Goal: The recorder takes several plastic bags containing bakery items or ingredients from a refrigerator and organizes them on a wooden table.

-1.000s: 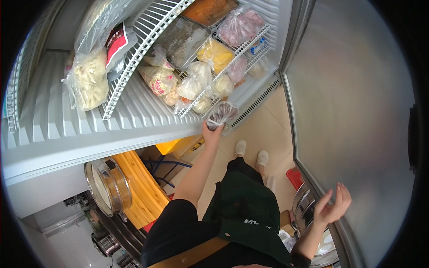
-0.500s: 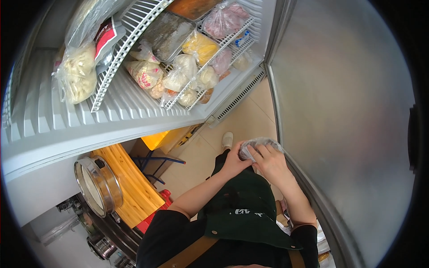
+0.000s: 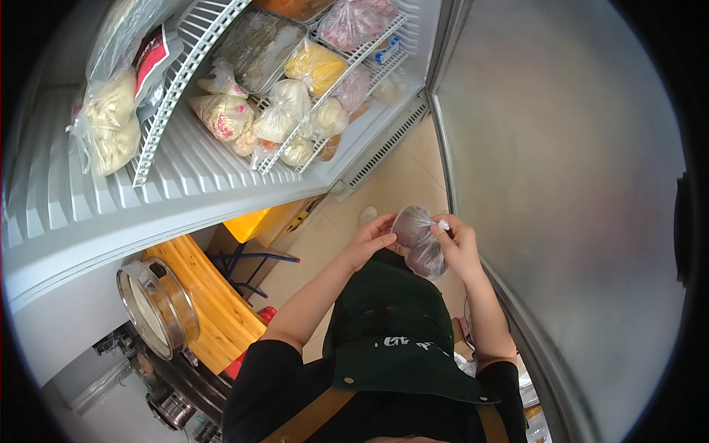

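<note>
From left to right, we first see the white refrigerator cabinet (image 3: 88, 247) standing open. Within it, a clear bag of pale, lumpy food (image 3: 111, 133) lies beside a red-and-grey pouch (image 3: 152, 66), next to the rail of a white wire shelf (image 3: 173, 88). Below, outside the cabinet, we note a round steel vessel (image 3: 179, 299) at the left edge of a wooden table (image 3: 210, 310). Farther right inside, we find a bag with red print (image 3: 224, 117), a frosted metal tray (image 3: 260, 48), a knotted white bag (image 3: 284, 111), a bag of yellow food (image 3: 316, 68) and a bag of pink food (image 3: 354, 26).

Centrally, in front of a dark green apron (image 3: 388, 317), the left hand (image 3: 368, 240) supports the left side of a clear plastic bag (image 3: 426, 258), its fingers and thumb closed lightly about it. The bag (its dark contents we cannot identify) is held up between both hands, clear of the shelves. At its right, the right hand (image 3: 461, 247) has its fingers pinched on the gathered top. Beyond, we see the open refrigerator door (image 3: 569, 184).
</note>
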A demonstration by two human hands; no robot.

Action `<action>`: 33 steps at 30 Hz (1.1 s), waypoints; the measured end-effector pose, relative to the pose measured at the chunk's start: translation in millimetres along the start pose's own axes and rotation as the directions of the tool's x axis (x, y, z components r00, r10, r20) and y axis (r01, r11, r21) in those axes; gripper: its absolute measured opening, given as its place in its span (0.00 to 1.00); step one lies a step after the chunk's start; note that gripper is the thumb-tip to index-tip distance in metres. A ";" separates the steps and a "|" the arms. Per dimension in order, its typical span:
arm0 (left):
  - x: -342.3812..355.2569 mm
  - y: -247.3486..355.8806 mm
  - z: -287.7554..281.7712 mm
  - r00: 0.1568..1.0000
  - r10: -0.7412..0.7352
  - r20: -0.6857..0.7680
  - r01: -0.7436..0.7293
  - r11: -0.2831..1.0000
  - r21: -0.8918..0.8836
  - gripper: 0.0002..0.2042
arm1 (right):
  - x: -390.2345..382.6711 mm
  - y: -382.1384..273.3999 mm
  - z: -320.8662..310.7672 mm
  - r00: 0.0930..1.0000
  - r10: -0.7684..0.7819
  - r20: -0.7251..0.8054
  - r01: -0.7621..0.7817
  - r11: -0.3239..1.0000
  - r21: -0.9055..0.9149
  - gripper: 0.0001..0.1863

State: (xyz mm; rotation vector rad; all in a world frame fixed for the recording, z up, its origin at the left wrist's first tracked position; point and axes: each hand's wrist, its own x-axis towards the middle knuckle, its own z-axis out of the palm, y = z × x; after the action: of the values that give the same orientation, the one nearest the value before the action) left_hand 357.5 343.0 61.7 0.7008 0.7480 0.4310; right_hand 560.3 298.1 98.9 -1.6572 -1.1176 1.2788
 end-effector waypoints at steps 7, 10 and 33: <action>10.9 -0.2 9.8 0.997 0.004 -0.073 -0.002 1.000 0.025 0.18 | 3.1 2.5 -8.7 0.955 0.297 0.005 -0.278 0.885 0.374 0.08; 12.8 -2.3 11.8 0.993 -0.021 -0.116 0.026 0.999 0.041 0.17 | 4.8 8.5 -8.6 0.935 0.354 0.018 -0.318 0.815 0.484 0.08; 53.5 -19.6 -84.0 0.812 0.052 -0.582 0.057 0.984 0.168 0.16 | 6.4 11.0 -14.7 0.938 0.335 -0.089 -0.323 0.938 0.123 0.05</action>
State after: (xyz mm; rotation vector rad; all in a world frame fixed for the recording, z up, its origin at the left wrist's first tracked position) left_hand 333.1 395.9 -21.5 0.7395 1.3896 0.5936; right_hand 577.5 299.7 89.9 -1.8624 -0.7122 1.4088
